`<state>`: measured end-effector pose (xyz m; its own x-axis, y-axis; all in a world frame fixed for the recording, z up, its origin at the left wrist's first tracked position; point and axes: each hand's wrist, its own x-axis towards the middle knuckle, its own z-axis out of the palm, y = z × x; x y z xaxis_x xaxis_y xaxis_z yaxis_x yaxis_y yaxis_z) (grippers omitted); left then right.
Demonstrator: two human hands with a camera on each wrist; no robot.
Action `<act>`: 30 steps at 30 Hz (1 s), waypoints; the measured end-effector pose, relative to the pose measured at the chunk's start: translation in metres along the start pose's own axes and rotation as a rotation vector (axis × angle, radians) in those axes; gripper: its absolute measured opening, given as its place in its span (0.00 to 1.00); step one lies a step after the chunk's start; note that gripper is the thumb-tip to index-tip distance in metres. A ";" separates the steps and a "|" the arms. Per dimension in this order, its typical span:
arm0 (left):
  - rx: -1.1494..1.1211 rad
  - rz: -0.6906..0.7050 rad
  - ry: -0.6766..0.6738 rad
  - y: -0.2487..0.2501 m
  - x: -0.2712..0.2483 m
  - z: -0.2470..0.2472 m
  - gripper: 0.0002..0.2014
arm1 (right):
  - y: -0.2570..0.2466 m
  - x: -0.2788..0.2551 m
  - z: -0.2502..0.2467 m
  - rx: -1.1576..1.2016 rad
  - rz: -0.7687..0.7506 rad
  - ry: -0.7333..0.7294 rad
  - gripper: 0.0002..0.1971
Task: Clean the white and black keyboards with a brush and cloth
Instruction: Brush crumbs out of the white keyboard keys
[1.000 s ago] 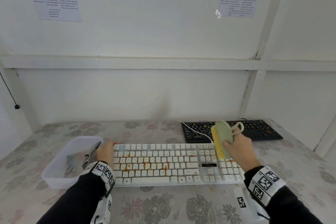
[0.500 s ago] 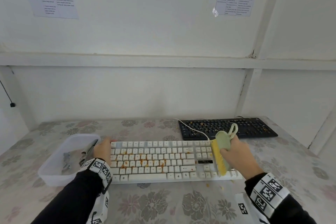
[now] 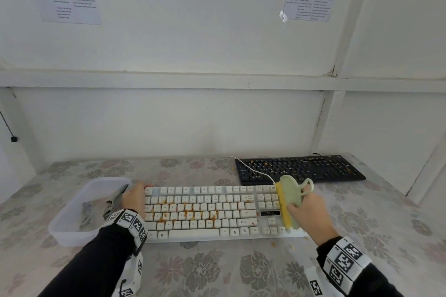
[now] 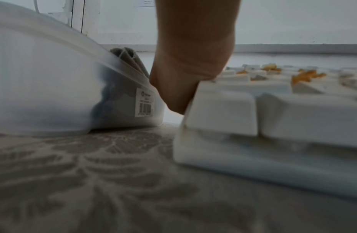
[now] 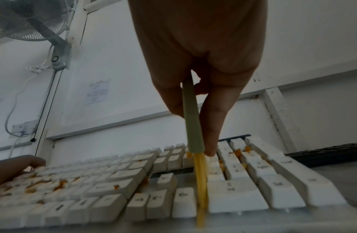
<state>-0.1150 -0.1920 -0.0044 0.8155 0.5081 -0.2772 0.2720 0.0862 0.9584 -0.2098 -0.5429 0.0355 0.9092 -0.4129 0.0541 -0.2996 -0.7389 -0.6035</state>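
Evidently brushing is in hand: the pale-green plastic brush [image 3: 289, 196], clamped in the right hand [image 3: 307, 212], is set with yellow bristles beside the numpad [image 5: 253, 181] of the white keyboard [image 3: 205, 218], which is steadied near the front edge of the table [image 3: 217, 272] by the flat-laid left hand [image 3: 134, 198]. Next, strokes through the orange crumbs [image 3: 166, 218] are called for; the black keyboard [image 3: 299, 169] is set at the far right corner.

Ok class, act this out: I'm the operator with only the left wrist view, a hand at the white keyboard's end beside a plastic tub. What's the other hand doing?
Observer: The right hand grips a green brush, its yellow bristles down on the white keyboard, just left of the number pad.
Operator: Any other keyboard?
Observer: Yes, a black keyboard lies behind, strewn with orange crumbs.
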 end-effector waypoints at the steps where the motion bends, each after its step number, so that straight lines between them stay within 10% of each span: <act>1: -0.002 0.000 0.005 0.000 0.001 0.000 0.11 | 0.001 -0.001 -0.001 -0.028 0.022 -0.009 0.14; 9: 0.049 0.046 -0.005 -0.005 0.006 0.001 0.13 | 0.000 -0.009 -0.012 0.023 0.047 -0.040 0.07; 17: 0.008 0.032 0.010 -0.004 0.009 0.001 0.11 | -0.003 -0.002 -0.006 0.193 -0.244 0.131 0.08; 30: 0.020 0.021 0.011 -0.004 0.010 0.001 0.10 | 0.004 -0.006 0.005 -0.048 -0.008 -0.024 0.15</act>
<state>-0.1077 -0.1881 -0.0111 0.8156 0.5189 -0.2559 0.2651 0.0579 0.9625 -0.2154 -0.5412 0.0288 0.9181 -0.3943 0.0392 -0.3054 -0.7671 -0.5642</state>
